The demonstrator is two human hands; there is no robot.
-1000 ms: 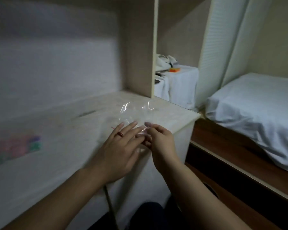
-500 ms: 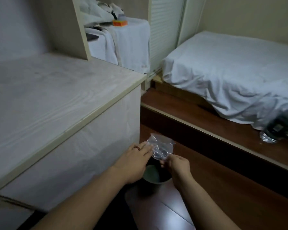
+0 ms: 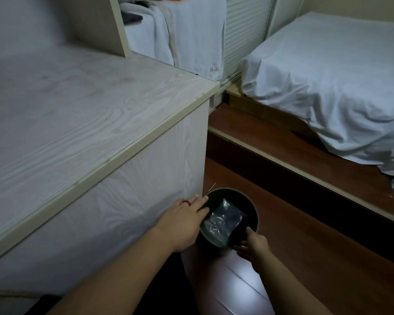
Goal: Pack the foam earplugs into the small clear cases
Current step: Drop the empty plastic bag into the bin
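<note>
A crumpled clear plastic bag (image 3: 223, 221) lies in the mouth of a round dark bin (image 3: 254, 212) on the floor. My left hand (image 3: 187, 220), with a red ring, reaches over the bin's left rim, fingers stretched out flat beside the bag. My right hand (image 3: 253, 246) is at the bin's near rim, thumb and fingers apart, just below the bag's lower corner. Neither hand grips the bag. No earplugs or clear cases are in view.
A pale wood-grain desk (image 3: 77, 105) fills the left, its side panel right beside my left hand. A bed with a white sheet (image 3: 328, 76) stands on a brown wooden platform (image 3: 293, 160) at the right. White cloth (image 3: 191, 37) hangs behind the desk.
My view swung from the desk top down to the floor. Both hands carried the clear bag off the desk, lowered it over the bin, and let it go into the bin.
</note>
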